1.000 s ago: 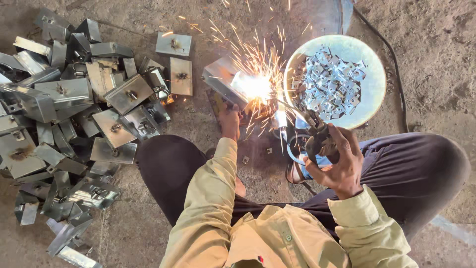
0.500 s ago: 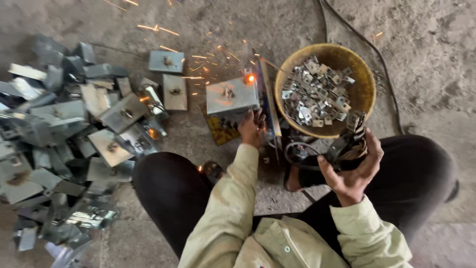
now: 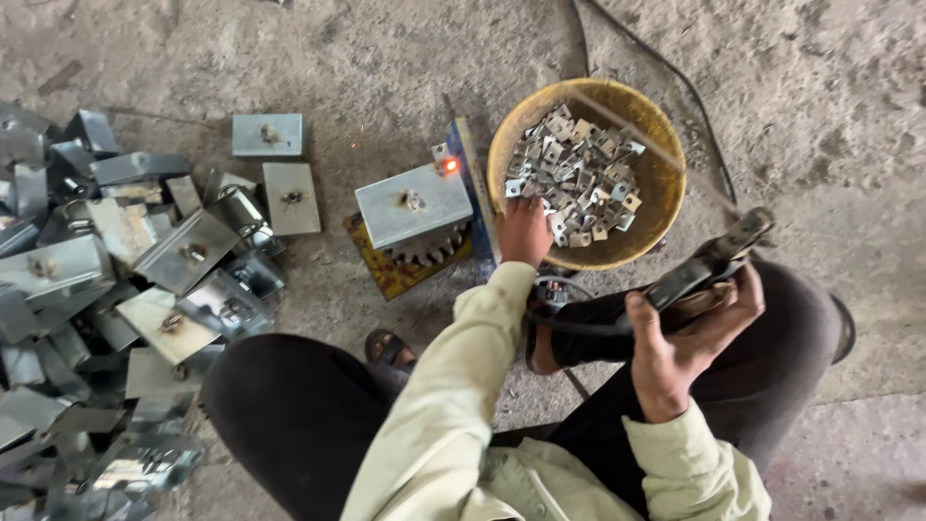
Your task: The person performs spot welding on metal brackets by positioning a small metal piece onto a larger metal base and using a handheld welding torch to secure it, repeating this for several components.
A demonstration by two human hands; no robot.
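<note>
The sparks have stopped; one weld spot (image 3: pixel 449 165) still glows on the metal box (image 3: pixel 414 203). The right hand (image 3: pixel 687 340) grips the electrode holder (image 3: pixel 709 260), lifted away. The left hand (image 3: pixel 526 232) now reaches into the yellow bowl (image 3: pixel 656 188) of small brackets (image 3: pixel 577 174); its grasp is hidden.

This is a rough metal-fabrication workshop, with the work done low on the ground. The bare, pitted grey concrete floor (image 3: pixel 367 58) serves as the work surface. Well off to the left of the left hand (image 3: pixel 526 232) lies a heap of folded grey sheet-metal brackets (image 3: pixel 125 289), each bearing a dark weld spot. Just beside that hand, a grey metal plate (image 3: pixel 413 205) rests on a toothed steel gear (image 3: pixel 429 249), with a glowing orange weld point at its corner. Just above the hand sits a round yellow basin (image 3: pixel 656 183) of small cut metal pieces (image 3: pixel 574 183). The right hand (image 3: pixel 690 338) grips a dark welding electrode holder (image 3: pixel 709 260).
</note>
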